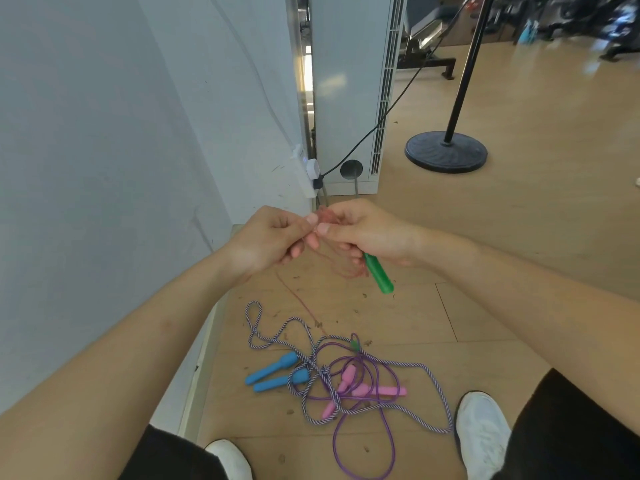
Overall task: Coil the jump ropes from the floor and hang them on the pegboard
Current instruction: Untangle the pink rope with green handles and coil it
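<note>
At the centre of the frame both hands meet, fingertips almost touching. The left hand (266,240) pinches a thin red rope (327,218) between thumb and forefinger. The right hand (370,233) pinches the same bunched rope and also grips a green handle (379,273) in its lower fingers, so the handle points down and right. From the hands a strand of the red rope falls to the floor (519,271) and runs toward a tangle at lower centre. There a striped rope (434,386) and a purple rope (388,434) loop over each other, with two blue handles (273,372) on the left and pink handles (367,389) in the middle. A second green handle (355,344) lies at the tangle's upper edge. White shoes (481,431) flank the pile at the bottom. Brown flecks dot the boards. At upper right stands a black stand (446,152). A power strip (304,171) hangs on the wall (104,133) at centre left, with a black cable (381,119) running from it.
</note>
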The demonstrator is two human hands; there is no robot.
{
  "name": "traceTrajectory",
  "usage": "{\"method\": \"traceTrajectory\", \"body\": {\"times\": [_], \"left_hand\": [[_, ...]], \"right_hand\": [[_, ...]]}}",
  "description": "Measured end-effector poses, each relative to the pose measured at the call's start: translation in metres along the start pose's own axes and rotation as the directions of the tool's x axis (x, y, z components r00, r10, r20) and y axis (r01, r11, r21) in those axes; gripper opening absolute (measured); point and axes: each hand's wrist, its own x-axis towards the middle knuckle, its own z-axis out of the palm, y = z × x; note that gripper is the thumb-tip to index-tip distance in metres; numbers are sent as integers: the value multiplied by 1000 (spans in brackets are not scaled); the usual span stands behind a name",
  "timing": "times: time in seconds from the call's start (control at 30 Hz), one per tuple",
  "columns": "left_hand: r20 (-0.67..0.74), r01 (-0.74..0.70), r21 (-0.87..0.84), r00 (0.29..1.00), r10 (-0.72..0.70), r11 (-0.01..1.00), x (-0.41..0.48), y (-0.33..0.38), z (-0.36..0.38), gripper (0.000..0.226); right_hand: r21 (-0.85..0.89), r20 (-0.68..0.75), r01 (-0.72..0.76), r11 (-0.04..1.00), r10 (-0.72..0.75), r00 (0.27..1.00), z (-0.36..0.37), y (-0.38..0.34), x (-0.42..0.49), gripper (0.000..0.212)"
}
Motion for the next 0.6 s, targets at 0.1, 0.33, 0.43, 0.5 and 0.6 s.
{"method": "traceTrajectory", "body": {"times": [0.1, 0.33, 0.43, 0.5, 0.6], "left_hand": [[1, 0, -31, 1000, 0, 1000, 1, 0, 3, 43], [87, 24, -50, 996, -20, 998, 4, -6, 1, 40], [83, 69, -11, 994, -67, 998, 6, -15, -2, 30], [44, 94, 13, 995, -95, 995, 9, -22, -6, 23], [-4, 156, 25, 988, -156, 987, 13, -32, -15, 14]], "right_hand": [[-216, 8, 72, 974, -72, 997, -5, -4, -3, 23], [-12, -356, 118, 993, -114, 928, -25, -18, -4, 23], [459, -489, 155, 875, 104, 866, -47, -15, 0, 25], [699, -504, 188, 690, 290, 814, -61, -5, 7, 27], [890, -427, 237, 390, 529, 733, -75, 8, 15, 32]]}}
